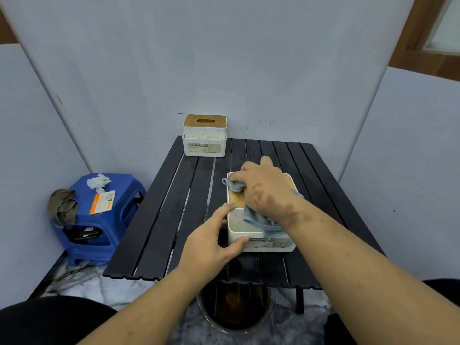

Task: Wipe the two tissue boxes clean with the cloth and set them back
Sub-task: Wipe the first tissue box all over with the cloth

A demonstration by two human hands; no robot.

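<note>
The near tissue box (258, 235) is braced by left hand (211, 240) fingers; right hand (266, 190) fingers clutch the cloth (258, 220) atop it.

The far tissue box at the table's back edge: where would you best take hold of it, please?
Grip the far tissue box by its two white short sides, below the wooden lid, reaching over the table from the front. It stands upright and untouched.
</note>
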